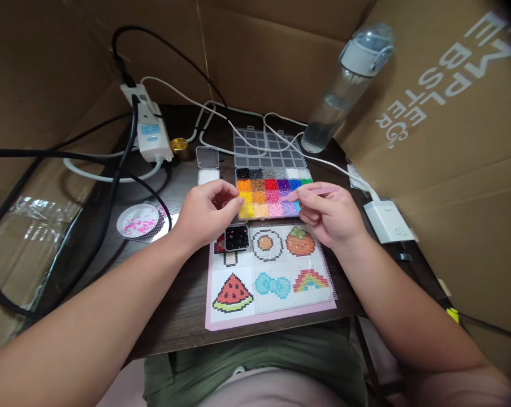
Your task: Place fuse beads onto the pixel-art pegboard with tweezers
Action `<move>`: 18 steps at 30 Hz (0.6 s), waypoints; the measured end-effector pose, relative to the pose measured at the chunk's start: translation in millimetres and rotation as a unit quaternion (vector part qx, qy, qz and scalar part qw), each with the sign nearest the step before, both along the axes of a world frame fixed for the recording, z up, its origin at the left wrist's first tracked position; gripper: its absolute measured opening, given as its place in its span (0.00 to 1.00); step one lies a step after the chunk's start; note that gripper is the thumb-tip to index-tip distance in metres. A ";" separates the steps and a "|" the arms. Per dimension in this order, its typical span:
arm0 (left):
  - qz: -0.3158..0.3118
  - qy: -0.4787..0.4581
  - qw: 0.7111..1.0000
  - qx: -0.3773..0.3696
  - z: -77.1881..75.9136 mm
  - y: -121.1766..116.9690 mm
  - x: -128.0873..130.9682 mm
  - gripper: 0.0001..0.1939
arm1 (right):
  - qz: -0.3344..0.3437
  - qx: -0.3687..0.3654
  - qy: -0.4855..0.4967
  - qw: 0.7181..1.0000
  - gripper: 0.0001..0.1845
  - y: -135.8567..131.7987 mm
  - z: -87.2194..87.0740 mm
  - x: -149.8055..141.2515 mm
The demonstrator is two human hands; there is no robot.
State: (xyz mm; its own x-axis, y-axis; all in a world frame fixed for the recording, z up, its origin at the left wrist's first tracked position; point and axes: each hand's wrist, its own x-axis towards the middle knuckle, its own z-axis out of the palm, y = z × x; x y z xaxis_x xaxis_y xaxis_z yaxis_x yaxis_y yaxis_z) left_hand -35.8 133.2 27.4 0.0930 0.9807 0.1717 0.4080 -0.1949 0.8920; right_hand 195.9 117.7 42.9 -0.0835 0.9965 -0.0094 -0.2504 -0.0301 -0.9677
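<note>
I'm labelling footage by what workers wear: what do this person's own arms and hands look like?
The left hand and right hand are bare, without gloves; no rings show. The left forearm and right forearm show no sleeve, watch, bracelet or markings.

Bare left hand, bare right hand, bare forearms behind them, olive-green bottoms below the hands, muted pinkish-grey top lower still

At the right of the tabletop are a water bottle and a white charger, beside a lettered cardboard wall. At back left, a white power strip with black cables lies near a gold cup.
</note>
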 end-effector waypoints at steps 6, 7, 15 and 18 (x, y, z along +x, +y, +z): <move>0.005 0.001 1.000 -0.004 2.8 0.0 1.4 0.06 | 0.023 -0.049 0.020 0.998 0.08 3.2 1.1 2.4; 0.006 0.003 1.000 -0.004 3.2 0.0 1.4 0.06 | 0.022 -0.050 0.019 0.998 0.08 3.1 0.7 2.2; 0.010 0.017 1.000 -0.009 4.6 -0.2 1.7 0.06 | 0.015 -0.059 0.014 0.998 0.08 4.7 0.2 4.3; 0.006 0.012 1.000 -0.011 4.6 -0.1 1.5 0.06 | 0.018 -0.059 0.021 0.998 0.08 5.1 0.0 4.7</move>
